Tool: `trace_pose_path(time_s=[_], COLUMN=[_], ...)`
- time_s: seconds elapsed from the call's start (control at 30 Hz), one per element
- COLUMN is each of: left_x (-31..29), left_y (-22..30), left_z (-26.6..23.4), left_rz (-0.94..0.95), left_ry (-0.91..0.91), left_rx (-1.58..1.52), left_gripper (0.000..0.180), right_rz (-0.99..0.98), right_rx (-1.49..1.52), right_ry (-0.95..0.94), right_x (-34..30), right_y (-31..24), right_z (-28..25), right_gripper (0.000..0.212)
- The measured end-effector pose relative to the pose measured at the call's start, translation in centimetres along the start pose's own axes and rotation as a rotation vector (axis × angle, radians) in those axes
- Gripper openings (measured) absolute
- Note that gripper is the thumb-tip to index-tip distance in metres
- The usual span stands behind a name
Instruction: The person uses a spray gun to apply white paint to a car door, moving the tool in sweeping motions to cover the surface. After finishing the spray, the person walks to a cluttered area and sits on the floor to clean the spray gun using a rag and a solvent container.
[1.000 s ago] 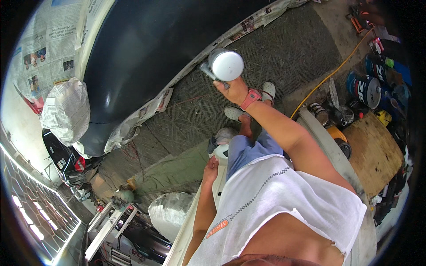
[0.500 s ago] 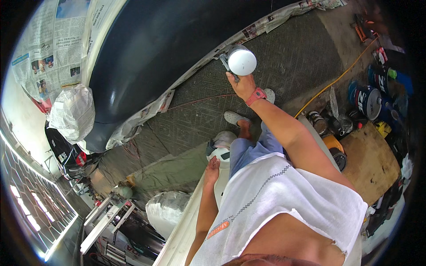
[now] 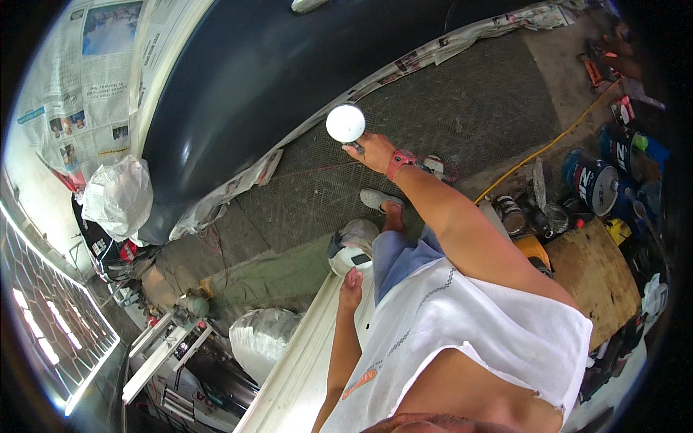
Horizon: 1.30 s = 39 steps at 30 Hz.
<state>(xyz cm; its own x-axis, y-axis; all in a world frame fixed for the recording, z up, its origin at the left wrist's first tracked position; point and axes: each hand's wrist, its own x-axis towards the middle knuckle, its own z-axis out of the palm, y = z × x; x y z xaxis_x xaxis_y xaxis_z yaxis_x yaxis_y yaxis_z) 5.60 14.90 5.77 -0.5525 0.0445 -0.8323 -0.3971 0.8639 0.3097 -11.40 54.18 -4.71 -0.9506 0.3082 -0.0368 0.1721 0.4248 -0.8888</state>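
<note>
we face a dark, glossy curved panel [image 3: 289, 72] at the far left, a dark floor mat [image 3: 469, 108] to its right and newspaper [image 3: 406, 63] along the edge between. we hold a spray gun [image 3: 346, 123], round white top toward us, at the far middle near that paper. our right hand [image 3: 375, 152] is curled round its grip; our nearer left hand [image 3: 351, 290] looks empty, fingers loosely extended.

The right arm [image 3: 458, 206] reaches far out in front, and the right hand [image 3: 373, 152] is curled in a grip. The left arm [image 3: 343, 357] is tucked in close, with the left hand [image 3: 351, 290] loose and a little bent.
</note>
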Motion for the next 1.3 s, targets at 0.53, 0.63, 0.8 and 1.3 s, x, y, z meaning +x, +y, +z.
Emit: trace_pose_path(time_s=[0.53, 0.63, 0.8, 1.3], left_x=[12.3, 14.2, 17.0, 9.1], left_y=[-3.5, 0.6, 6.1, 15.3], left_z=[-3.8, -5.0, -7.6, 10.6], left_rz=[0.234, 0.211, 0.203, 0.033], left_ry=[-0.173, -0.112, -0.118, -0.018], left_rx=[0.291, 0.207, 0.159, 0.166], left_gripper=[0.064, 0.068, 0.064, 0.054], right_rz=[0.132, 0.175, 0.216, 0.255], right_rx=[0.243, 0.254, 0.28, 0.462], right_ry=[0.889, 1.002, 0.976, 0.517], right_x=[-9.0, -10.5, -12.0, -13.4], right_y=[-9.0, -12.6, -16.3, -6.1], right_z=[-21.9, -27.7, -35.7, -56.2], right_gripper=[0.04, 0.04, 0.053, 0.051])
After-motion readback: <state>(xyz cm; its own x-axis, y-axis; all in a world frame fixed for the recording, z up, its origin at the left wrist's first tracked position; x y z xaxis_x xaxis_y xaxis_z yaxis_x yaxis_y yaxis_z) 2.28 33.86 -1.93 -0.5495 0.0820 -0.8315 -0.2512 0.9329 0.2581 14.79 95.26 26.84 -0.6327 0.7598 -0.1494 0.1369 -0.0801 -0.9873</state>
